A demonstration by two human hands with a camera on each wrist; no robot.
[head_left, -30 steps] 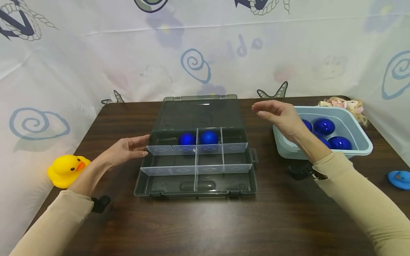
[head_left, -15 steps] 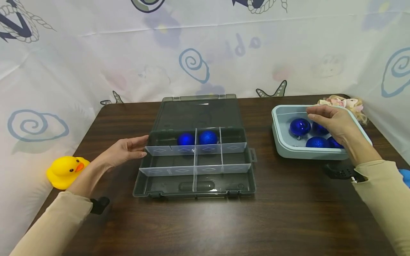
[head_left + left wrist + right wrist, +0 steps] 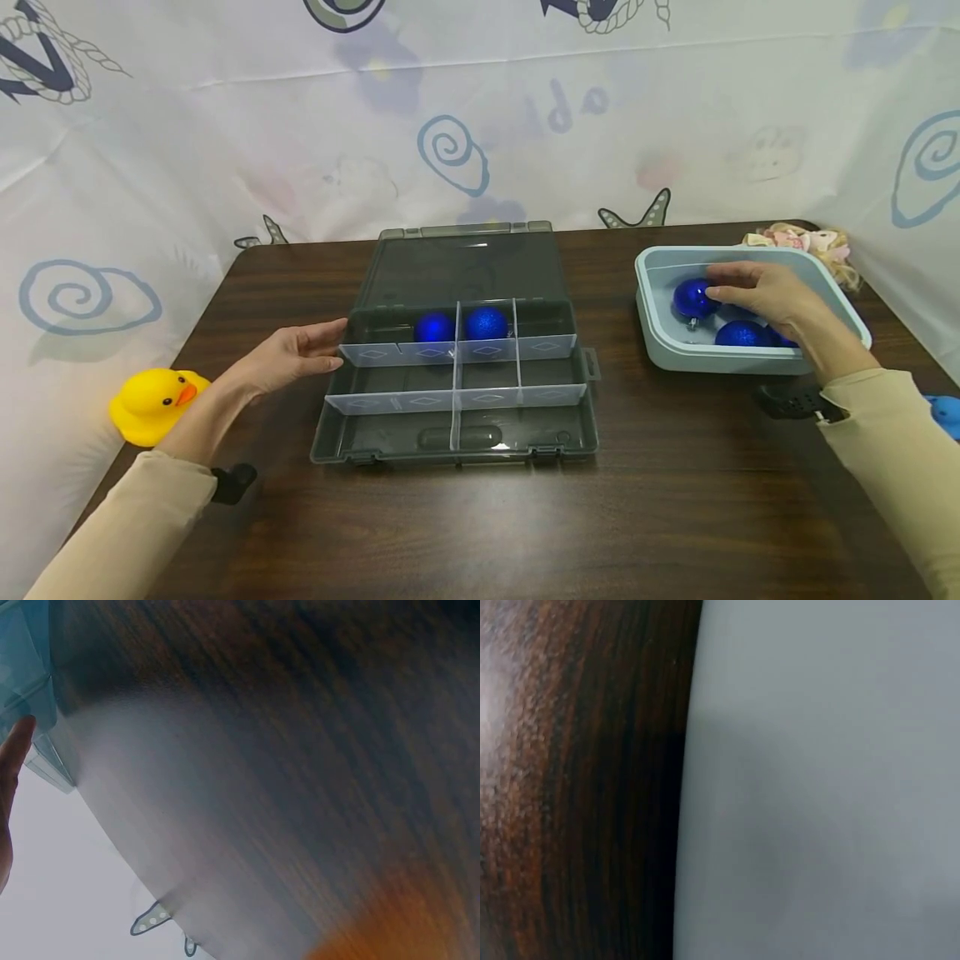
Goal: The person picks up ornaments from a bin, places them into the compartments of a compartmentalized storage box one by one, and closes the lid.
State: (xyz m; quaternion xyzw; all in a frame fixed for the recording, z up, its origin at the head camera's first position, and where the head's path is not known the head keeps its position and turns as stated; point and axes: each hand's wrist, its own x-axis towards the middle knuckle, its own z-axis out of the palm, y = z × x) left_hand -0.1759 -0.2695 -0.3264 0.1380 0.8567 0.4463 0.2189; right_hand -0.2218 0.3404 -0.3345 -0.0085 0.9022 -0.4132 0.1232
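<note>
In the head view my left hand (image 3: 281, 362) rests its straight fingertips on the left side of a grey see-through compartment box (image 3: 480, 462), whose lid lies back. Two blue baubles stand in its back row: a smooth bauble (image 3: 434, 327) left of the divider and a glittery bauble (image 3: 486, 322) right of it. My right hand (image 3: 768, 296) reaches into a pale blue tub (image 3: 720, 361). Its thumb and finger touch the right edge of a shiny blue bauble (image 3: 690, 298), not wrapped round it. Nearer the front wall lies a glittery bauble (image 3: 742, 333); my hand partly hides others.
A yellow rubber duck (image 3: 153, 404) stands beside my left forearm. Behind the tub lies a blond doll (image 3: 813, 246), and a blue toy (image 3: 945, 412) shows at the right edge. A printed curtain (image 3: 510, 150) hangs behind the dark wood table (image 3: 465, 533).
My right hand has moved right from over the table into the tub, then down and left to the shiny bauble, which has shifted slightly left. My left hand stays at the box.
</note>
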